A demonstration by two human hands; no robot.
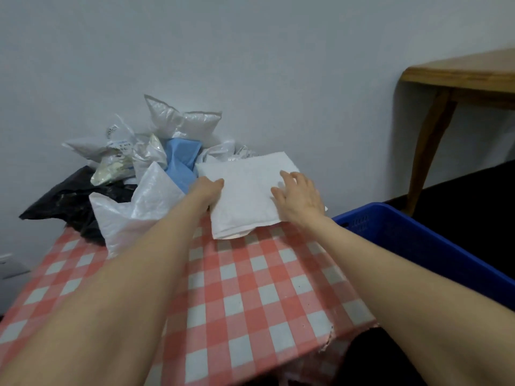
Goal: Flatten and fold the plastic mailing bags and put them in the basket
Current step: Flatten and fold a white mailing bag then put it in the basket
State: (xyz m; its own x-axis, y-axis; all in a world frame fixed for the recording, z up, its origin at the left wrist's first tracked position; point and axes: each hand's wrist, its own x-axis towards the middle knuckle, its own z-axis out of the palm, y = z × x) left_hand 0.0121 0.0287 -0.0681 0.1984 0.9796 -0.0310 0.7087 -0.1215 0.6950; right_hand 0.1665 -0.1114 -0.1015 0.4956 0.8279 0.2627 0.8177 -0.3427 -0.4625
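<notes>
While pressing the fold down, sweep outward across the white bag [245, 196] to drive trapped air out at an edge. Crease firmly before lifting, against likely spring-back of the slick plastic.

Right hand [298, 199]: spread, palm down on the bag's right half.

Left hand [207, 190]: at the bag's left edge, fingers hidden; pinching or pressing, cannot tell.

Beyond:
- pale wall [250, 51]
- red-checked cloth [250, 288], bearing the bag at its far right
- wooden table [459, 76], against the wall
- blue basket [418, 235], just right of the cloth, near the bag
- pile [145, 168] of unfolded bags, just beside its left edge
</notes>
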